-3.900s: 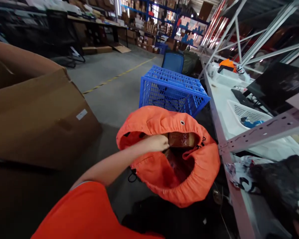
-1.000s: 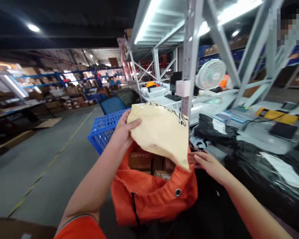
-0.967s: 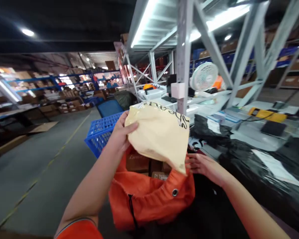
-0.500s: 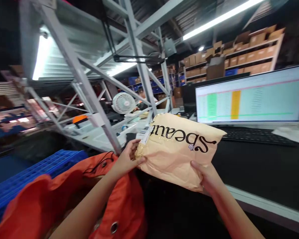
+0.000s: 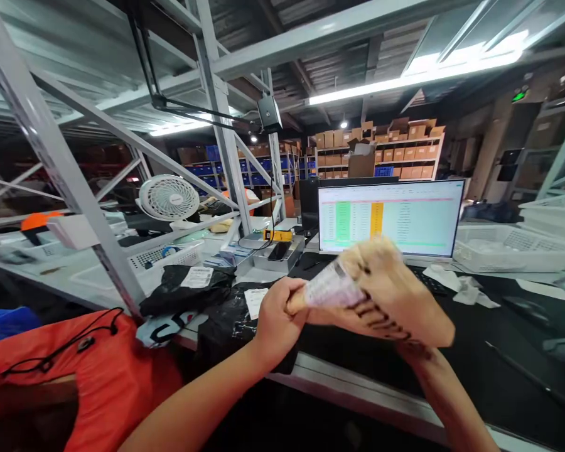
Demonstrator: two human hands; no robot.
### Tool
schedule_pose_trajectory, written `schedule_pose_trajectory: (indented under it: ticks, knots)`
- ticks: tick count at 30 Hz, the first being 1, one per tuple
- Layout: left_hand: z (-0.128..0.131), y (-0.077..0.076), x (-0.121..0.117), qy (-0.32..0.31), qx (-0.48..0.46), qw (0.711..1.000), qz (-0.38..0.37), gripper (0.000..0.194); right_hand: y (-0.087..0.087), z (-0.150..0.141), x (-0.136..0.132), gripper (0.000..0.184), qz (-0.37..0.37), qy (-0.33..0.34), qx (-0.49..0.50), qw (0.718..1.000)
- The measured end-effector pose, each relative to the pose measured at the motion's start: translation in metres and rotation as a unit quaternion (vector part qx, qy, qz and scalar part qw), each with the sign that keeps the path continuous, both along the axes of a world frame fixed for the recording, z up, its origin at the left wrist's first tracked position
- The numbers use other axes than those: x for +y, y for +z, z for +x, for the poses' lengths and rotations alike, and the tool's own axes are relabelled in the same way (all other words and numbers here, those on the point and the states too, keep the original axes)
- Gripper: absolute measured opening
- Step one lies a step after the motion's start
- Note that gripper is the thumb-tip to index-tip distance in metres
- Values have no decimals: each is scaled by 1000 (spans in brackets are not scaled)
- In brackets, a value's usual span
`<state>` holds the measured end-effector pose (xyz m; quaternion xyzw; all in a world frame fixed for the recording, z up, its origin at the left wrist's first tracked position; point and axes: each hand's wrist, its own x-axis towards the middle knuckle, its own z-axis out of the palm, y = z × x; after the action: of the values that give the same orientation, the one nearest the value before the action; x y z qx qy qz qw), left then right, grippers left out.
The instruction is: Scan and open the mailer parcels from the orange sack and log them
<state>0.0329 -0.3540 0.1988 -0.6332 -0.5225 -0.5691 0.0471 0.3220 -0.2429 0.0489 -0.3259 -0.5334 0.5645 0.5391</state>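
Observation:
A tan mailing bag [image 5: 405,301] with black lettering is in front of me, tilted and smeared by motion. A white label [image 5: 334,285] shows on its left part. My left hand [image 5: 280,320] is closed round the bag's left end. From below, my right hand [image 5: 417,355] grips the bag near its right side, with most of its fingers hidden behind it. The bag is held above the black desk top [image 5: 494,326], in front of the monitor [image 5: 395,220].
Black plastic parcels [image 5: 188,295] with labels lie left of my hands. An orange-red sack [image 5: 117,376] stands open at lower left. A white fan [image 5: 169,198], a metal tray [image 5: 282,260], crumpled paper [image 5: 471,292] and a white basket [image 5: 513,248] stand around the desk. A grey post [image 5: 82,194] rises at left.
My view has swung right. The mailing bag has moved from beside the sack to over the desk and turned, its lettering now slanting. Both hands stay on it.

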Motion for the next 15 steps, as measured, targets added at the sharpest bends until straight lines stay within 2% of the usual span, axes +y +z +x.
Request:
schedule_pose_trajectory:
  ticks: [1, 3, 5, 8, 12, 15]
  knots:
    - [2, -3, 1, 26, 59, 997, 43, 15, 1, 10, 2, 42, -21, -22, 2, 1000]
    - [5, -13, 3, 37, 170, 982, 77, 15, 6, 28, 0, 53, -75, -56, 14, 996]
    - [11, -29, 8, 9, 259, 965, 35, 18, 16, 41, -5, 66, -121, -49, 27, 991]
    - [28, -69, 14, -28, 354, 933, -50, 22, 30, 59, -14, 74, -132, -3, -3, 991]
    - [59, -128, 4, -9, 426, 902, -63, 25, 32, 90, -19, 67, -78, 18, -148, 986]
    - [72, -154, -16, -6, 377, 918, -123, 13, 25, 122, -22, 64, -70, -5, -206, 976]
